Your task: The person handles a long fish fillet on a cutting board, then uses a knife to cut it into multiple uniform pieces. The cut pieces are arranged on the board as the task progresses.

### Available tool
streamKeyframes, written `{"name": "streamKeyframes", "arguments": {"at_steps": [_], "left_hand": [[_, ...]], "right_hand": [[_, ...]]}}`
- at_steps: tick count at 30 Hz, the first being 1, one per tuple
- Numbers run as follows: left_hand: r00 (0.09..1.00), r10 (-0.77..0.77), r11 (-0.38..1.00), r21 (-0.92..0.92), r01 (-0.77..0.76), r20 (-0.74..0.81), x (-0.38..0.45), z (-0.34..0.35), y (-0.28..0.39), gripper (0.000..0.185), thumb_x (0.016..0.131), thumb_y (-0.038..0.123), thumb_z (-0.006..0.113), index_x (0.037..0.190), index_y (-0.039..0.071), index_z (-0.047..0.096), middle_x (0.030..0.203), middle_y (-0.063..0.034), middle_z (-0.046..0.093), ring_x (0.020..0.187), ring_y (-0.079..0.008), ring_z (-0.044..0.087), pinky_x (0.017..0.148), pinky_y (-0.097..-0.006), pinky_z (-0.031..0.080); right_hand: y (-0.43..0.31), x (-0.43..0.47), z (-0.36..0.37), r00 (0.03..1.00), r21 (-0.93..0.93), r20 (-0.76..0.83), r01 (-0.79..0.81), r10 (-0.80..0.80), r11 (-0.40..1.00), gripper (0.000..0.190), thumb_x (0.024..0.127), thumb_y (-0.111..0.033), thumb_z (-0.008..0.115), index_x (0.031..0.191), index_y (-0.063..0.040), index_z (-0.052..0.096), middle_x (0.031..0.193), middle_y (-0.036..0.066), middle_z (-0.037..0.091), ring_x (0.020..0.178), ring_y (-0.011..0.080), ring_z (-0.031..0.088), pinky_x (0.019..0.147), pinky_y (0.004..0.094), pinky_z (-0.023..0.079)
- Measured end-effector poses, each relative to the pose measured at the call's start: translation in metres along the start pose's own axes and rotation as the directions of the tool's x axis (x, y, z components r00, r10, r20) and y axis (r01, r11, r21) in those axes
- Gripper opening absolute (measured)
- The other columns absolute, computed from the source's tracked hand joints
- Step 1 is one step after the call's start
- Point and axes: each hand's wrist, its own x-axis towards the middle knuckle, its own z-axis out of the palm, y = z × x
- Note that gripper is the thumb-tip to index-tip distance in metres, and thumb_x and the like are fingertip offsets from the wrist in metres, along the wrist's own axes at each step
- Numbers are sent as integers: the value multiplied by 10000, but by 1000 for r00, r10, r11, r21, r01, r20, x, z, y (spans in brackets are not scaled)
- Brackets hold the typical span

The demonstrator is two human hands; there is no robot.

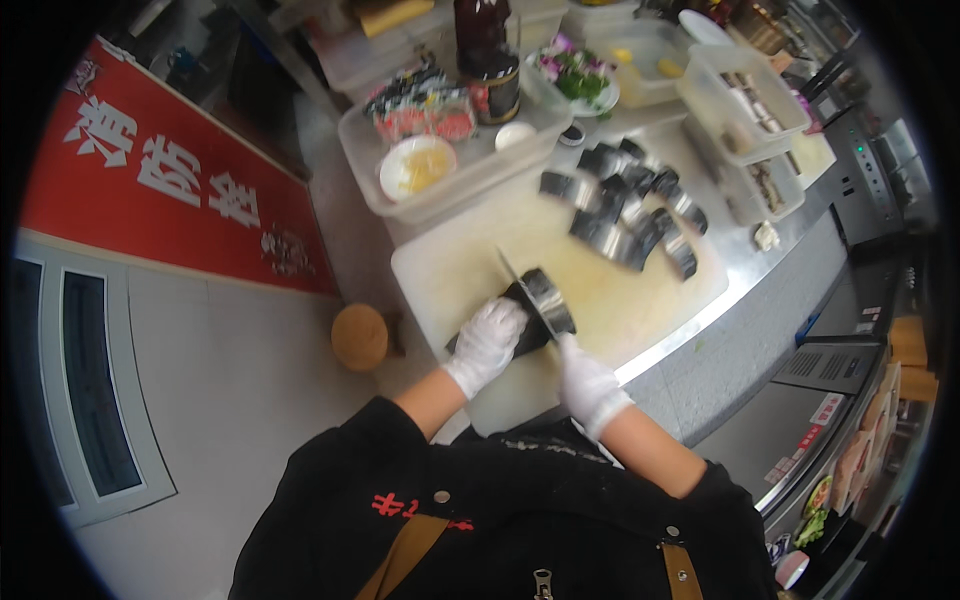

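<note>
Both my hands wear thin white gloves. My left hand [491, 337] presses down on a dark, glossy length of food [534, 334] lying on the white cutting board [457, 259]. My right hand [592, 382] is closed around the handle of a kitchen knife [529, 289], seen nearly edge-on. Its blade is against the dark food, just right of my left fingers. On the blade's right side is a thick black section [553, 300] with a shiny, silvery face. Several similar cut pieces [619, 214] lie loosely grouped at the board's far right. Blur hides what exactly this food is.
Beyond the board stands a plastic tub [356, 154] holding a bowl [416, 169] and packets. A dark bottle [487, 75], a plate of flowers and greens [577, 79] and stacked containers [742, 105] line the back. A round wooden stool [360, 337] is at the left.
</note>
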Motion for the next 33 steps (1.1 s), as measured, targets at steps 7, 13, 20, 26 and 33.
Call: {"name": "streamKeyframes", "arguments": {"at_steps": [7,13,20,26,33], "left_hand": [[999,26,999,22,-27,43,-2,-1,-1,173,764,24,626,929,72,624,993,-135,623,918,-345,590,800,-434,510],[999,45,999,-6,-45,15,-3,3,-5,181,769,21,625,940,79,627,979,-131,625,928,-341,600,782,-445,516],[997,-4,996,85,-2,72,-5,2,-4,153,809,51,606,954,88,636,1002,-115,626,976,-326,598,824,-435,517],[996,81,996,25,-83,42,-3,3,-8,144,810,56,604,945,84,645,993,-121,636,954,-333,598,816,-437,511],[999,37,999,11,-37,5,-11,9,-9,158,807,29,625,958,70,650,971,-146,641,923,-351,603,828,-439,501]], "right_hand": [[9,12,16,991,19,-105,83,-80,996,290,859,-6,502,1139,-5,429,870,288,672,861,450,669,770,529,521],[5,-2,5,997,52,-48,61,-59,997,275,864,-14,513,1124,-3,426,879,287,670,890,456,664,776,528,514],[14,25,17,984,64,-130,134,-125,989,271,974,-81,357,1210,-5,466,1023,294,665,996,437,654,877,499,502],[27,-17,14,993,14,-77,90,-88,996,304,871,-22,489,1172,8,455,942,310,666,932,441,667,825,508,515],[-2,38,0,983,81,-138,130,-118,988,248,924,-66,458,1157,5,500,1032,304,664,995,441,650,872,498,506]]}}
